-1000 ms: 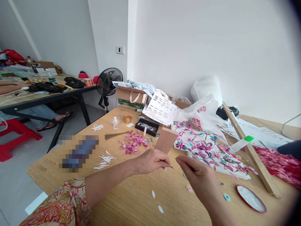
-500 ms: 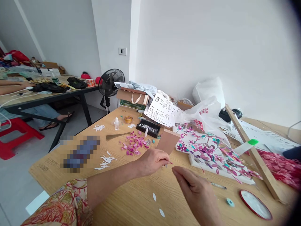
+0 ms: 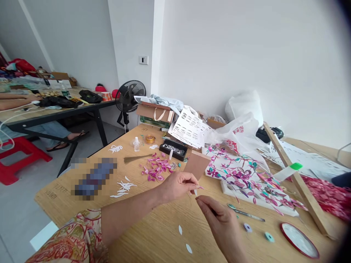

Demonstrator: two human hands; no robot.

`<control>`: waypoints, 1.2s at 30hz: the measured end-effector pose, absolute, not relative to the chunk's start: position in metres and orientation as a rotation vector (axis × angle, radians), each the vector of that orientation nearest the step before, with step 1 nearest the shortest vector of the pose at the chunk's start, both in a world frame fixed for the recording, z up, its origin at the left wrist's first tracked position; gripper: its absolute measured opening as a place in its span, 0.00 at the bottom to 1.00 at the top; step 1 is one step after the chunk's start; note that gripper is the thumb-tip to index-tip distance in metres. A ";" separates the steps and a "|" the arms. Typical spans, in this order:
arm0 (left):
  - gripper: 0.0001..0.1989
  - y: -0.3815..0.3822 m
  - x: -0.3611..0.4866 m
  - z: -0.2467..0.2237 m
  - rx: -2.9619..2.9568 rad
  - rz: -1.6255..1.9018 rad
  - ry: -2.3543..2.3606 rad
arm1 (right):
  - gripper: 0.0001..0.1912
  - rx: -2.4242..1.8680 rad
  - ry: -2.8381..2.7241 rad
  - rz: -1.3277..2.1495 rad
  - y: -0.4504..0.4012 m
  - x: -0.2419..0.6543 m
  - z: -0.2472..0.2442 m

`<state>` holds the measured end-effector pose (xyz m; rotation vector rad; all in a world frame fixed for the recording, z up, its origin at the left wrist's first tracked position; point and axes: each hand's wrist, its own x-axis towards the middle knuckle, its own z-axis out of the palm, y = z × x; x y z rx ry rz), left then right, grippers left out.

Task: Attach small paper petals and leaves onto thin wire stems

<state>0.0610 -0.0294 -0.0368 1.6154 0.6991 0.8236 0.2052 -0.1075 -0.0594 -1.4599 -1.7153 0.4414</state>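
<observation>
My left hand (image 3: 179, 187) is pinched on a small pink petal (image 3: 201, 187) in front of an upright pinkish-brown block (image 3: 196, 164). Just right of it, my right hand (image 3: 219, 215) has thumb and forefinger pressed together at a small white leaf-shaped piece (image 3: 195, 192), its tips almost meeting those of my left hand. Two white leaf shapes (image 3: 180, 229) lie on the wooden table (image 3: 148, 233) below my hands. Behind my left hand are loose pink petals (image 3: 156, 167) and white cut pieces (image 3: 124, 187).
Pink and teal flower stems (image 3: 246, 171) rest on white foam at the right, beside a wooden bar (image 3: 298, 182). Thread spools (image 3: 269, 237), tweezers (image 3: 249, 213) and a red-rimmed dish (image 3: 299, 240) lie nearer. A person's arm (image 3: 16, 101) rests on another table.
My right hand has moved left and slightly up toward my left hand, uncovering a purple spool and more of the tweezers. The white piece now shows between my hands.
</observation>
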 end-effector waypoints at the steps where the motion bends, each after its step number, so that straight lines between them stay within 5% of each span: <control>1: 0.07 -0.029 0.061 -0.037 1.728 0.821 0.726 | 0.14 -1.477 -1.772 0.365 -0.112 0.204 -0.054; 6: 0.07 -0.035 0.058 -0.029 2.073 0.703 0.605 | 0.13 -1.519 -1.946 0.196 -0.109 0.218 -0.017; 14: 0.06 -0.037 0.057 -0.031 1.552 0.792 0.606 | 0.16 -1.397 -1.531 0.758 -0.083 0.218 -0.052; 24: 0.09 -0.032 0.061 -0.041 2.518 0.774 0.657 | 0.17 -1.578 -2.013 0.117 -0.108 0.211 -0.034; 32: 0.06 -0.036 0.061 -0.036 1.637 0.726 0.571 | 0.16 -1.419 -1.593 0.787 -0.082 0.227 -0.051; 36: 0.06 -0.031 0.064 -0.043 1.719 0.851 0.725 | 0.16 -1.417 -1.520 0.763 -0.092 0.208 -0.070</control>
